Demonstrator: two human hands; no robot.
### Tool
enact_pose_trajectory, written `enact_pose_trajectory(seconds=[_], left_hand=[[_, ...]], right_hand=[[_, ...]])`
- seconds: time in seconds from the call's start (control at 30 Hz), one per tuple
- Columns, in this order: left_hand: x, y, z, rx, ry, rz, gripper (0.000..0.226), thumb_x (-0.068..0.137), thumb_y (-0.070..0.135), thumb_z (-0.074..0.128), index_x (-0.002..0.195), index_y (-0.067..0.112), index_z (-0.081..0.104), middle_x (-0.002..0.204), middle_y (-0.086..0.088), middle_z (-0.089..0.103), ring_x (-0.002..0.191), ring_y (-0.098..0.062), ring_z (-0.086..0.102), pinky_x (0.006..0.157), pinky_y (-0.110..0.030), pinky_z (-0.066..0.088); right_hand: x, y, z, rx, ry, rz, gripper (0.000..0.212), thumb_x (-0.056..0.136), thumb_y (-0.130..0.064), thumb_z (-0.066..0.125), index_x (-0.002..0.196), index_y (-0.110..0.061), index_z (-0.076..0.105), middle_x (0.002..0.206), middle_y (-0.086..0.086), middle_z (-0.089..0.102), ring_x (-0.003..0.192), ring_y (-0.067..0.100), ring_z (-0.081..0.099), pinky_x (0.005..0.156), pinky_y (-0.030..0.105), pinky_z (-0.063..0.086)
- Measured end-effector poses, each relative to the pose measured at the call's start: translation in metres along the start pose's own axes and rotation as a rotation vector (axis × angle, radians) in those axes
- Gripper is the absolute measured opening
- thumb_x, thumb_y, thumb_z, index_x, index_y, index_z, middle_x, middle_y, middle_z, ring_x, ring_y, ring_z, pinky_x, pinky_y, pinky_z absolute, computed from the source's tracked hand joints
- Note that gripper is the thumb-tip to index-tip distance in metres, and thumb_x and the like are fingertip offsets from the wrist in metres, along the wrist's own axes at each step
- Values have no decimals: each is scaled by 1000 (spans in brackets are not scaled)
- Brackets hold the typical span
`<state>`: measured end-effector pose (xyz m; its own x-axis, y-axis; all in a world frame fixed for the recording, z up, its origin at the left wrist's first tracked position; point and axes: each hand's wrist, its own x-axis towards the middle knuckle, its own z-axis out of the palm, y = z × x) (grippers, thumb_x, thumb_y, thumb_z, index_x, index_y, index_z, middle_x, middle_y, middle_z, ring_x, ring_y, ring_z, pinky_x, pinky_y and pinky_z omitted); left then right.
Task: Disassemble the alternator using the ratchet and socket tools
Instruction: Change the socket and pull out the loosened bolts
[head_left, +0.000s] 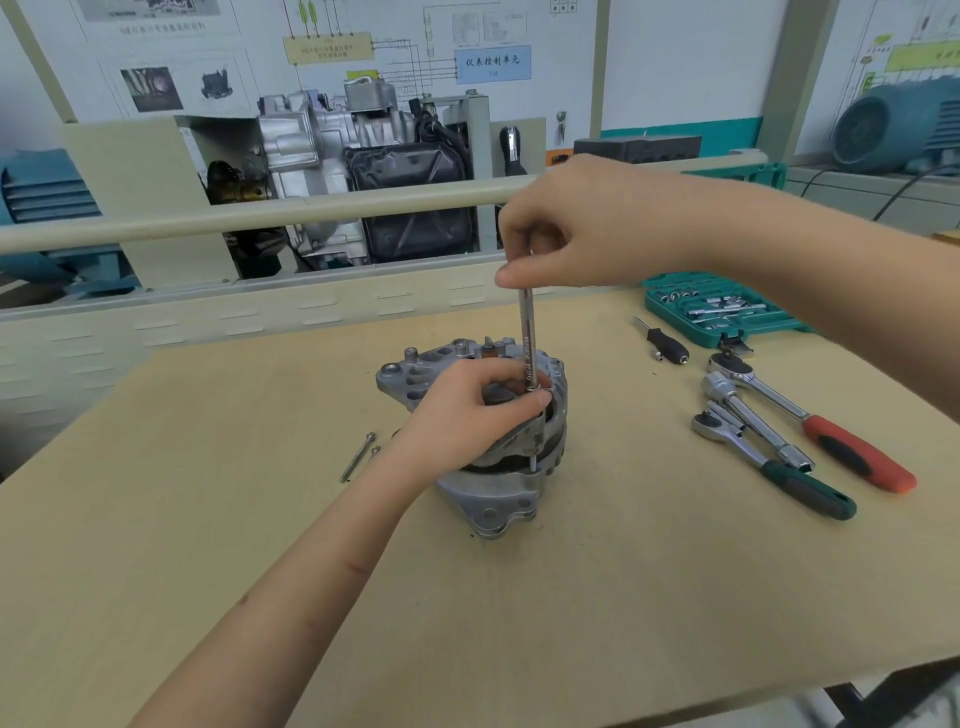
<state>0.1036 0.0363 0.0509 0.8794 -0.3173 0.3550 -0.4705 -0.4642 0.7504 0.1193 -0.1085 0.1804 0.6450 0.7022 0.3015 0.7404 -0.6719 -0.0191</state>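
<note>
A silver alternator (493, 493) stands upright in the middle of the wooden bench (208, 519). My left hand (467, 410) grips its upper housing, with the fingertips beside the lower end of a thin steel extension bar (528, 338). The bar stands vertical over the alternator's right rim. My right hand (576, 228) pinches the top of the bar from above. A long bolt shank shows in the gap between the two housing halves below the bar.
Two removed long bolts (357, 457) lie left of the alternator. To the right lie a red-handled ratchet (810, 421), a green-handled ratchet (769, 462), a small black driver handle (665, 343) and an open green socket case (722, 306). A rail and engine display stand behind the bench.
</note>
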Motion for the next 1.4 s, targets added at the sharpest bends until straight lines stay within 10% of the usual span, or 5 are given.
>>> enact_pose_trajectory(seconds=[0.57,0.73,0.9,1.1,1.4], left_hand=[[-1,1,0,-47,29,4,17,87,17,61,101,27,64,86,20,64,81,16,57,74,1,40],[-1,1,0,-42,20,-5,15,87,19,61,97,29,64,87,22,63,81,18,55,72,2,39],[0,0,0,-23,31,-15,13,87,21,61,96,29,64,87,21,64,81,17,56,73,1,40],[0,1,0,-31,8,-15,14,86,22,61,96,31,64,87,21,64,83,14,58,74,-1,42],[0,2,0,-33,13,-5,15,87,22,60,95,34,63,85,23,63,81,15,57,74,-1,42]], right_hand=[[-4,-1,-3,9,-162,-13,31,88,-36,52,117,-26,54,102,-9,56,89,8,55,71,17,40],[-2,0,5,-55,-59,-9,19,91,-30,50,77,-19,55,64,-13,50,57,2,48,54,6,35],[-4,1,-1,6,-162,33,36,87,-32,54,120,-19,50,92,-8,58,82,15,62,71,24,46],[-4,1,0,-50,17,0,24,87,-37,54,78,-15,56,59,-10,44,55,4,41,51,10,33],[-4,0,-1,-23,-50,24,29,87,-43,50,89,-15,56,67,-9,54,62,7,54,56,15,39]])
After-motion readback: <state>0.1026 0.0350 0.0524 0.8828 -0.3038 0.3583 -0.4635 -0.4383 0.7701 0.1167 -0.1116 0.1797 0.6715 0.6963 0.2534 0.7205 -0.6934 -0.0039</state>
